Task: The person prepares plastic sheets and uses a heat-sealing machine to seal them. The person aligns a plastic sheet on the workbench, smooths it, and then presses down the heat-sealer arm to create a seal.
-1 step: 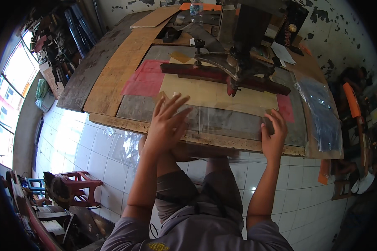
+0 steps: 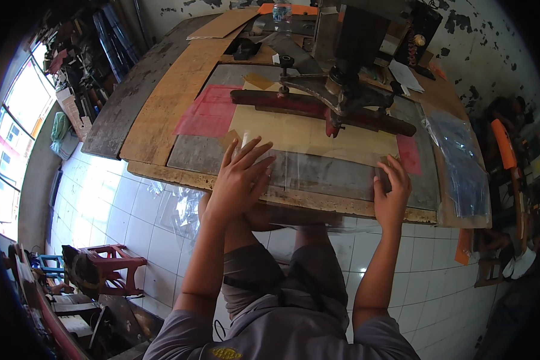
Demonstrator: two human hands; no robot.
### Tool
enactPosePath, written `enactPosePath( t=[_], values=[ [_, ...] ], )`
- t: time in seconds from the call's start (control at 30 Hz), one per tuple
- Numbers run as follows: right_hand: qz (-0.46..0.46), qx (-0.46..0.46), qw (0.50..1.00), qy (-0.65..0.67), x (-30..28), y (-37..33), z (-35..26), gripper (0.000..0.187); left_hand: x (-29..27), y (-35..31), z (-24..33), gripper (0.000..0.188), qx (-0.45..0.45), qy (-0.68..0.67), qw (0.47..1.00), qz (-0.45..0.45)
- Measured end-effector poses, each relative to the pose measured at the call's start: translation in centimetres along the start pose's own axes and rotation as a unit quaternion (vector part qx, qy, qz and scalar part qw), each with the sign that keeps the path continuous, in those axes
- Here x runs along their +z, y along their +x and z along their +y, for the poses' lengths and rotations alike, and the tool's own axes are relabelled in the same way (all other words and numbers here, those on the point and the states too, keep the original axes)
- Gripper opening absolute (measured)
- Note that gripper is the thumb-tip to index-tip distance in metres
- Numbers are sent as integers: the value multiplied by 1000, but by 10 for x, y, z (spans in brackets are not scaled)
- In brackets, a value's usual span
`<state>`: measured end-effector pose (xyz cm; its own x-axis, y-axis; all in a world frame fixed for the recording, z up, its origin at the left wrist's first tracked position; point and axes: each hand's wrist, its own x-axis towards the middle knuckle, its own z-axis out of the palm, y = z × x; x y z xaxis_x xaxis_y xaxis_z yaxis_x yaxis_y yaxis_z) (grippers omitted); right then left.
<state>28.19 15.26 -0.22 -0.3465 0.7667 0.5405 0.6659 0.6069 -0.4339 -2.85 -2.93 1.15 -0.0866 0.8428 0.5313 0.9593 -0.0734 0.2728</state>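
A clear plastic sheet [image 2: 309, 174] lies over the front of the grey metal plate [image 2: 204, 157] and spans between my hands; its outline is hard to make out. My left hand [image 2: 241, 180] rests on the sheet's left part, fingers stretched and apart. At its right side is my right hand [image 2: 392, 191], thumb and fingers slightly bent and apart, fingertips at the plate. Just beyond my fingers lies a cream-coloured board [image 2: 318, 138] with pink sheets [image 2: 207, 111] on both sides. Above it hangs the dark red bar [image 2: 366, 119] of a press.
The press's dark column [image 2: 361, 39] rises at the back. Clear plastic sheets [image 2: 459, 165] lie on the table's right side. Brown boards [image 2: 168, 102] cover the left. A plastic bottle [image 2: 281, 12] stands behind. On the tiled floor are a red stool [image 2: 117, 270] and crumpled clear plastic [image 2: 183, 210].
The fingers of my left hand have shifted very slightly on the clear sheet. My right hand and the press look the same.
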Motion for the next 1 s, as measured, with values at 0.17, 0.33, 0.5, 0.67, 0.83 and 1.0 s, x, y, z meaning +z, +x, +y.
enactPosePath(
  t=[0.17, 0.33, 0.5, 0.67, 0.83, 1.0],
  values=[
    [-41, 10, 999, -21, 4, -3, 10, 26, 3, -12, -4, 31, -92, -18, 995, 15],
    [-1, -18, 996, -88, 0, -7, -7, 25, 4, -11, 1, 32, -93, -9, 995, 30],
    [-56, -134, 989, 13, 2, -31, -81, 36, 2, -12, 2, 31, -96, -7, 995, 28],
    [-180, -227, 955, 64, 33, -52, -127, 53, 3, -10, 1, 30, -89, -12, 996, 21],
    [-189, -205, 957, 79, 36, -51, -126, 48, 1, -10, 0, 30, -86, -17, 996, 14],
    [-153, -160, 961, 164, 41, -48, -110, 46, 1, -13, 0, 30, -95, -15, 995, 13]
  ],
)
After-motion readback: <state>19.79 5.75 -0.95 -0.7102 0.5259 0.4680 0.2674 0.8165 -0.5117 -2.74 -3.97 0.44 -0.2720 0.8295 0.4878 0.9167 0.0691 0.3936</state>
